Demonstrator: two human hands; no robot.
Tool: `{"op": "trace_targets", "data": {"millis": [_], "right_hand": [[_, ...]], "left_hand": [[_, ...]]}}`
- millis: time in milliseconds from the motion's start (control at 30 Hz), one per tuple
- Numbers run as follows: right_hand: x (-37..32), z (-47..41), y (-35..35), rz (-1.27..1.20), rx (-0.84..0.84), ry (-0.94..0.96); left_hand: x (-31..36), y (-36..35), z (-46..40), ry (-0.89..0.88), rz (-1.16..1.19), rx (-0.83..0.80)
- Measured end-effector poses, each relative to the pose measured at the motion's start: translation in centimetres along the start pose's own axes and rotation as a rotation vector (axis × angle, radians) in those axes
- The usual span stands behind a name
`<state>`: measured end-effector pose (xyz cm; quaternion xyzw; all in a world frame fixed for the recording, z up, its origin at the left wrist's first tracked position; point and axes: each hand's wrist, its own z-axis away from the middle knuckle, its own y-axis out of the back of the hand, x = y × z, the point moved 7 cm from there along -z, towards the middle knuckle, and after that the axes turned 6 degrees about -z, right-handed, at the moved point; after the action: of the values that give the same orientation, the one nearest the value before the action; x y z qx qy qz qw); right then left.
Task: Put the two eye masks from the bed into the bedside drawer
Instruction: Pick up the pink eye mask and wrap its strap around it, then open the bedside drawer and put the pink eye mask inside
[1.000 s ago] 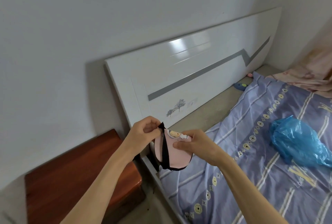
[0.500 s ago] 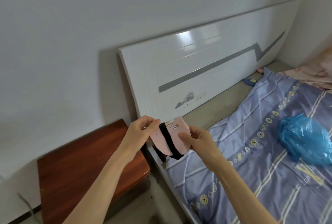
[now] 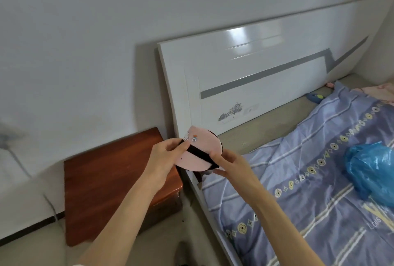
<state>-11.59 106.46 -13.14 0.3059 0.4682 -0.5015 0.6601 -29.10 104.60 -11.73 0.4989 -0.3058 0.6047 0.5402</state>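
Between the white headboard (image 3: 266, 78) and wooden bedside cabinet (image 3: 119, 184), both hands pinch one pink eye mask (image 3: 198, 154) in midair: left hand (image 3: 164, 159) at its upper-left end, right hand (image 3: 232, 165) lower-right. Cabinet lies down-left, nearer the left hand.

We see the bed (image 3: 253, 137), its beige mattress bare near the white headboard (image 3: 266, 69). On it lie a striped lavender sheet (image 3: 309, 180), a crumpled blue plastic bag (image 3: 371, 167) and a small dark blue item (image 3: 315, 97). Beside it stands a reddish-brown bedside cabinet (image 3: 110, 184).
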Motion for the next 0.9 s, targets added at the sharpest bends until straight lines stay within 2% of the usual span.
{"op": "trace_targets", "data": {"millis": [167,300,367,500,667,767,900], "right_hand": [[4.8,1.0,-1.1,-0.141,-0.030,-0.123],[9.1,1.2,-3.3,-0.259,-0.099,-0.225],[11.6,1.2,-4.3,-0.261,-0.079,-0.262],[16.1,0.8,-4.8,0.093,-0.007,-0.241],[21.9,-2.5,-5.7,0.467,-0.080,-0.232],[26.8,-5.6,-6.7,0.606,-0.096,-0.291],[33.7,-9.7,-8.0,0.690,-0.137,-0.392]], "left_hand": [[-4.6,0.6,3.4,0.139,0.112,0.094],[-10.4,1.9,6.1,0.237,0.156,0.127],[-13.5,2.5,7.4,0.279,0.165,0.125],[-20.3,5.0,9.7,0.374,0.061,0.223],[-31.2,10.6,11.0,0.518,-0.108,0.292],[-37.5,14.1,10.1,0.554,-0.207,0.351],[-44.7,17.2,7.2,0.558,-0.204,0.389]]}}
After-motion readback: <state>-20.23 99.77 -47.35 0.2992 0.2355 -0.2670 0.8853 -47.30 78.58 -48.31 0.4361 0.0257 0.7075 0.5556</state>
